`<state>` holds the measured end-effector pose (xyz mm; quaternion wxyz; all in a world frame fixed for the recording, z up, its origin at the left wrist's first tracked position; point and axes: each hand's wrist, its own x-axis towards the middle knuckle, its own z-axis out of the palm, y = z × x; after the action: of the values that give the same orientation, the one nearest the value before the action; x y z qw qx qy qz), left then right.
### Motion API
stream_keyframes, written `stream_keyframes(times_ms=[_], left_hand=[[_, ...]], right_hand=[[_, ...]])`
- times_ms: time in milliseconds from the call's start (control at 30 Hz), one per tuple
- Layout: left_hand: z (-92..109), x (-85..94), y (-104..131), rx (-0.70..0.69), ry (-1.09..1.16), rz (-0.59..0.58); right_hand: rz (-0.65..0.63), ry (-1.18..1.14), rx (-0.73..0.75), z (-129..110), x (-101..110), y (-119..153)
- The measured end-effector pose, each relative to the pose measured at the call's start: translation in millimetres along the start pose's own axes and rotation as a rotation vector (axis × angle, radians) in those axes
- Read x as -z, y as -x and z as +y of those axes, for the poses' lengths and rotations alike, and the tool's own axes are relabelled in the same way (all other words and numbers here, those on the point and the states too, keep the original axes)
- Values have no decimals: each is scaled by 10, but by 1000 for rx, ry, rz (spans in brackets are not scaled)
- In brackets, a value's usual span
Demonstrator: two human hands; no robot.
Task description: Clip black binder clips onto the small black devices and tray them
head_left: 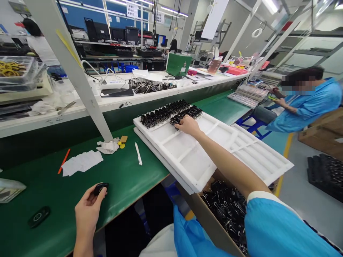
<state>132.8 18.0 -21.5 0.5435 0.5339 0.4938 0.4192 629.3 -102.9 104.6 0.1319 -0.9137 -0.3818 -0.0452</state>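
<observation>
My left hand (pixel 89 205) pinches a small black oval plastic device (pixel 101 189), thumb closed against fingers, above the green worktop (pixel 120 178). My right hand (pixel 188 125), fingers curled, touches black metal binder clips (pixel 171 112) on the white foam tray's (pixel 187 157) far end.

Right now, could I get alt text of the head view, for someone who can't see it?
A right hand touches black binder clips in rows on a white foam tray, while the left hand holds a small black device above a green workbench.
</observation>
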Motion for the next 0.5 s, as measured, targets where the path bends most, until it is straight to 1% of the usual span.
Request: stream_keyframes(times_ms=[167,267,367,400,433,467,500], left_hand=[[-9,14,2,1,-4,-12],[-22,22,-2,-16,-6,-23],[-18,28,5,-22,-10,-17],[-11,27,11,-25,-9,-9],[-1,23,19,-31,-6,2],[10,15,27,-41,0,14],[19,3,35,-56,6,23]], right_hand=[[47,21,8,25,-24,14],[64,9,14,-15,-57,39],[79,-65,28,-41,20,146],[120,-112,44,-10,83,212],[193,-163,62,58,159,296],[299,-213,71,169,241,399],[433,-255,57,326,319,521]])
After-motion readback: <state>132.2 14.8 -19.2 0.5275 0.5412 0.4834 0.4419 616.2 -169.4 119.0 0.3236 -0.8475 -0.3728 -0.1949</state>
